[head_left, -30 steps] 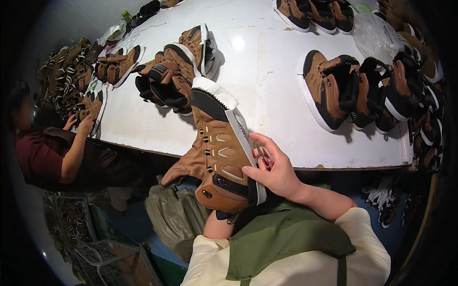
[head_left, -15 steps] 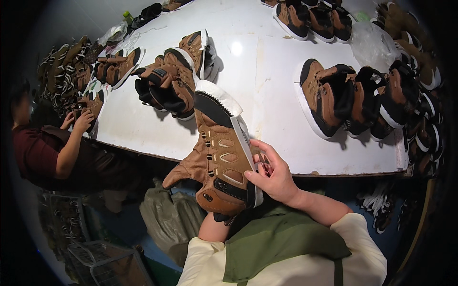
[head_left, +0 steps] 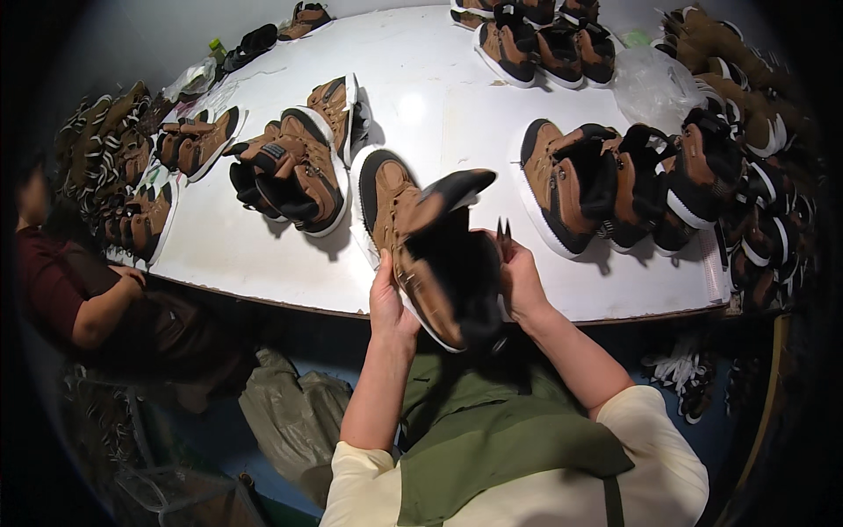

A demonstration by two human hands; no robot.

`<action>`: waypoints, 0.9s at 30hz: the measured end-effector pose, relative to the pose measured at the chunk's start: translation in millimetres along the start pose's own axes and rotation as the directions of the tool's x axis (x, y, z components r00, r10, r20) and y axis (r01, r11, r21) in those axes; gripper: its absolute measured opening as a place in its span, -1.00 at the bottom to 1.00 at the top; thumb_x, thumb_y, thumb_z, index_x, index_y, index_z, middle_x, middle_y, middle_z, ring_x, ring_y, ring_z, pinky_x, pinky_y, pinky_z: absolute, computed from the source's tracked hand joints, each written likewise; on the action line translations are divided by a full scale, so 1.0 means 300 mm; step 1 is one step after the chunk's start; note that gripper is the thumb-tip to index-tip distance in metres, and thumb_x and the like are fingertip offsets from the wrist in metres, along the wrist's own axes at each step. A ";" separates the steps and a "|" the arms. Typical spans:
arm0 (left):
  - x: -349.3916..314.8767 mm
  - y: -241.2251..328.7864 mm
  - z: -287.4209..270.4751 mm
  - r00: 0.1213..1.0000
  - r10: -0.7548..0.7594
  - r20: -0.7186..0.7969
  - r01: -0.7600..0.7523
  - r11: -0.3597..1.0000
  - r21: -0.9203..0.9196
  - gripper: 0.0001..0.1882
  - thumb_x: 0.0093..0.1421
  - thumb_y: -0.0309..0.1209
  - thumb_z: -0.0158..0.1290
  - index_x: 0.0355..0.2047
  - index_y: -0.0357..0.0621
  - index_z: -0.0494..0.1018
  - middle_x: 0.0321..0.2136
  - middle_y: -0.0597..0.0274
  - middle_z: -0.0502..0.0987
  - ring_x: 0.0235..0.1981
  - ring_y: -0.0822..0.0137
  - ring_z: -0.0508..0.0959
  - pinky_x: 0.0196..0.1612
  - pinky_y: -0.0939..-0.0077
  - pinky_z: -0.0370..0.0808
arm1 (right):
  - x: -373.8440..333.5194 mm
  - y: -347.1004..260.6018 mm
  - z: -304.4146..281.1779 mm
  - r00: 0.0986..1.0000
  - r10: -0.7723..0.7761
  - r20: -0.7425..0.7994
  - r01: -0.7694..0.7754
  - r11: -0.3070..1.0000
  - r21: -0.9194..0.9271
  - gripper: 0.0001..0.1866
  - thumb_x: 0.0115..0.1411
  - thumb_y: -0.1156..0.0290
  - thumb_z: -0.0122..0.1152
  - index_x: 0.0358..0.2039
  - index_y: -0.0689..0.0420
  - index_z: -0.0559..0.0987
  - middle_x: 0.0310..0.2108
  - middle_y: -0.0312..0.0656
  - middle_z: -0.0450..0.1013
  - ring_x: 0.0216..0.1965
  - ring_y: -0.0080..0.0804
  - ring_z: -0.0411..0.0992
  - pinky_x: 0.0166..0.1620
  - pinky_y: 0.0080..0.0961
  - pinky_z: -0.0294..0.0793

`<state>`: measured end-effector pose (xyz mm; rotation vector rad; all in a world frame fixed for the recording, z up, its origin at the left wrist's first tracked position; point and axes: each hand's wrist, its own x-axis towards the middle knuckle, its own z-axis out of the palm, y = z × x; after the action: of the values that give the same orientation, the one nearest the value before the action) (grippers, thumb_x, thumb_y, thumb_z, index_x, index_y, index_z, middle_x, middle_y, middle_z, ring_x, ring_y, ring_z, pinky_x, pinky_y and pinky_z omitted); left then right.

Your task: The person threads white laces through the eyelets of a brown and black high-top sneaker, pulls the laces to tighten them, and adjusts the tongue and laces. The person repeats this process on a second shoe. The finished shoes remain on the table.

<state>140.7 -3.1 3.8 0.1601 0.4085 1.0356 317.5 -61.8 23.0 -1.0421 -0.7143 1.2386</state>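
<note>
A brown and black high-top shoe [head_left: 428, 290] with a white sole is held up in front of me, past the near edge of the table. Its toe points away to the left, and its dark opening faces me. My left hand [head_left: 389, 303] grips the sole's left side, thumb up along the edge. On the shoe's other side, my right hand [head_left: 524, 285] is closed round thread snips [head_left: 504, 230], whose two dark points stick up above the fingers. The shoe hides part of the right fingers, so whether they also press on it I cannot tell.
The white table [head_left: 439, 97] carries grouped shoes: a cluster [head_left: 294, 167] left of centre, a row [head_left: 606, 184] at right, more behind. Shoe piles [head_left: 764, 97] flank both ends. Clear plastic [head_left: 659, 88] lies far right. A co-worker [head_left: 75, 290] sits at left.
The shoe has turned from sole and side view to opening toward me. My left hand has come into sight at its left side. The co-worker's hands have lowered from the shoes there.
</note>
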 end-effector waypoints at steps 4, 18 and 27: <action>0.007 -0.062 0.070 0.987 0.089 -0.131 -0.080 0.994 0.072 -0.61 0.40 -0.29 -0.17 0.14 -0.27 0.25 0.03 0.03 0.46 -0.01 0.15 0.51 0.06 0.18 0.49 | 0.007 -0.009 -0.093 0.957 0.009 -0.290 -0.003 1.000 0.022 -0.73 0.33 0.39 0.03 -0.07 0.29 0.50 -0.41 -0.40 0.42 -0.59 -0.82 0.18 -0.53 -0.80 0.16; -0.051 -0.102 0.080 0.982 0.188 0.037 -0.189 0.920 0.343 -0.66 0.25 -0.61 -0.10 0.05 -0.34 0.31 -0.06 0.02 0.51 -0.06 0.24 0.55 0.05 0.34 0.48 | -0.069 -0.116 -0.089 0.960 -0.235 -0.155 0.129 0.855 -0.502 -0.73 0.18 0.32 0.29 -0.24 0.27 0.58 -0.49 -0.45 0.41 -0.48 -0.78 0.25 -0.40 -0.79 0.26; -0.042 -0.097 0.036 0.990 0.141 0.007 -0.132 0.908 0.397 -0.66 0.18 -0.63 -0.04 -0.01 -0.34 0.35 -0.07 0.04 0.53 -0.09 0.27 0.56 0.01 0.42 0.50 | -0.036 -0.044 -0.107 0.969 -0.219 -0.113 0.126 0.834 -0.538 -0.62 0.06 0.26 0.41 -0.23 0.28 0.58 -0.54 -0.47 0.32 -0.54 -0.73 0.14 -0.46 -0.69 0.17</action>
<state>162.7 -27.8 7.6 0.5490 0.6331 1.0829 348.9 -79.8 23.6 -1.4786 -1.0235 0.7912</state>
